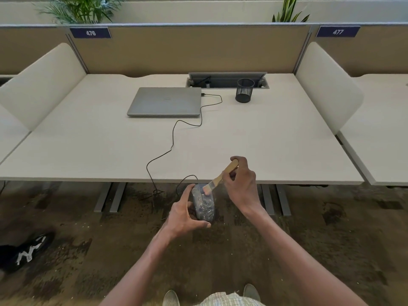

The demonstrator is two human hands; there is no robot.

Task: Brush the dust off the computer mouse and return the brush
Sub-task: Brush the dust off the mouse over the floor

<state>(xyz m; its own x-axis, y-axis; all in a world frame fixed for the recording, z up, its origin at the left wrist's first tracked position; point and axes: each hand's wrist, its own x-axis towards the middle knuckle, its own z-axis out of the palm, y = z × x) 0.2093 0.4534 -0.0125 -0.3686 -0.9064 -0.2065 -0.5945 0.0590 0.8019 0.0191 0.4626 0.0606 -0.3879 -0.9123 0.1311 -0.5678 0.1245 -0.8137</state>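
Observation:
A dark computer mouse point(204, 204) speckled with pale dust is held off the desk, in front of its near edge and above the carpet. My left hand point(184, 214) grips it from the left and below. My right hand point(241, 184) holds a small wooden-handled brush point(220, 177); its pale bristles touch the front end of the mouse near the wheel. The mouse's black cable point(172, 142) runs up over the desk edge to the closed grey laptop point(165, 101).
A black mesh pen cup point(244, 90) stands at the back right of the white desk point(276, 151), beside an open cable hatch point(227, 80). White side dividers flank the desk. Another person's black shoe point(26, 250) is on the carpet at left.

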